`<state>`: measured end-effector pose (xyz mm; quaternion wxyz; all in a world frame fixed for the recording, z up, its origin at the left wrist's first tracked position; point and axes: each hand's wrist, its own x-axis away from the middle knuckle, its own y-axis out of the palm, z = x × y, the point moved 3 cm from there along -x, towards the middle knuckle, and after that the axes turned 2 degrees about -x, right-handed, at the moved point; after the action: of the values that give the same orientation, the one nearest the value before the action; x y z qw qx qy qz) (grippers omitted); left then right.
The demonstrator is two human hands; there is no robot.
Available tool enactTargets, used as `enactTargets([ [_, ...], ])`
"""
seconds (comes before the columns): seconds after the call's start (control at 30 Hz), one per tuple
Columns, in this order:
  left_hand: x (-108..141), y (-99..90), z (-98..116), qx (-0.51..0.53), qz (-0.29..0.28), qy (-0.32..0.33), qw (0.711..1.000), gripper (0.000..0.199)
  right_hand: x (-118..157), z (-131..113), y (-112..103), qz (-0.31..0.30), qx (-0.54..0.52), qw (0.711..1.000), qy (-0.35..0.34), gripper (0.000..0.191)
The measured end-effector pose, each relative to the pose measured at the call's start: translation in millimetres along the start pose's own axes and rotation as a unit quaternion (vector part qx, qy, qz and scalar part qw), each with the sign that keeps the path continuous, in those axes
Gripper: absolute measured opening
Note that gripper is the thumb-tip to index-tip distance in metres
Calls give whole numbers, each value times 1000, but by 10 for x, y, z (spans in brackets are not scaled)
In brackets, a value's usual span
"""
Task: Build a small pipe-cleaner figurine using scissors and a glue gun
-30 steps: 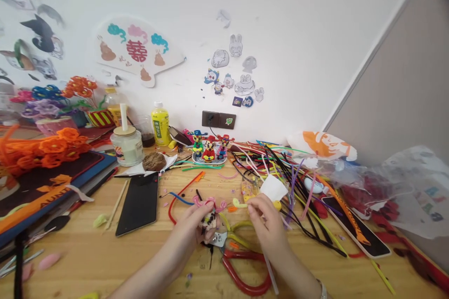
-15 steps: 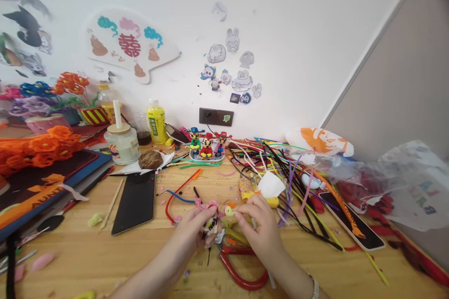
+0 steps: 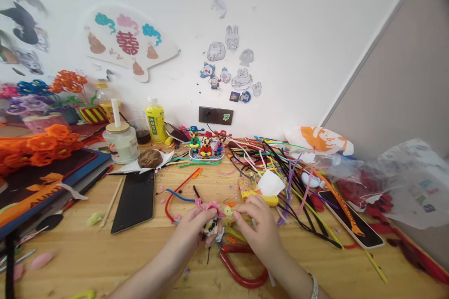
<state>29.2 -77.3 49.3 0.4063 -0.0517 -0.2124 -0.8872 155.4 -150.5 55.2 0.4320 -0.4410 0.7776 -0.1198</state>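
Note:
My left hand (image 3: 199, 224) is closed around a small handmade figure (image 3: 211, 228) with a pink top and a black-and-cream body; much of it is hidden by my fingers. Against the figure's right side is a small pale yellow piece (image 3: 228, 211), soft-looking, like clay. The thumb and forefinger of my right hand (image 3: 257, 222) are pinched together at its right edge. Under the hands lie scissors with red handles (image 3: 245, 281), their blades mostly covered. A red stem (image 3: 170, 201) and a blue stem (image 3: 180, 195) lie to the left of the figure.
Three finished figures (image 3: 206, 145) stand on a small tray at the back. Fuzzy stems (image 3: 291, 182) spread in a tangle on the right, near a yellow glue gun (image 3: 268, 199). A black tablet (image 3: 135, 203) lies left, a phone (image 3: 372, 238) right. Behind are a jar (image 3: 121, 145) and yellow bottle (image 3: 156, 121).
The pale yellow piece, a round disc facing me before, now looks smaller and more bunched at my right fingertips. Both hands have stayed almost in place, and the view has shifted slightly.

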Motion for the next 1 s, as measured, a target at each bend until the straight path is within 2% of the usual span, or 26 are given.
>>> enactTargets([
  [0.27, -32, -40, -50, -24, 6, 4, 1000, 20, -11, 1, 1, -12, 6, 1000, 23, 14],
  [0.5, -9, -15, 7, -84, 17, 36, 996, 17, -18, -5, -4, -31, 1, 999, 28, 16],
  [0.77, 16, -32, 67, -162, 0, 75, 984, 21, -22, 88, 36, -77, -45, 993, 82, 17],
  [1.0, -11, -19, 54, -170, -18, 108, 979, 23, -24, 101, 5, -54, -76, 992, 82, 14],
])
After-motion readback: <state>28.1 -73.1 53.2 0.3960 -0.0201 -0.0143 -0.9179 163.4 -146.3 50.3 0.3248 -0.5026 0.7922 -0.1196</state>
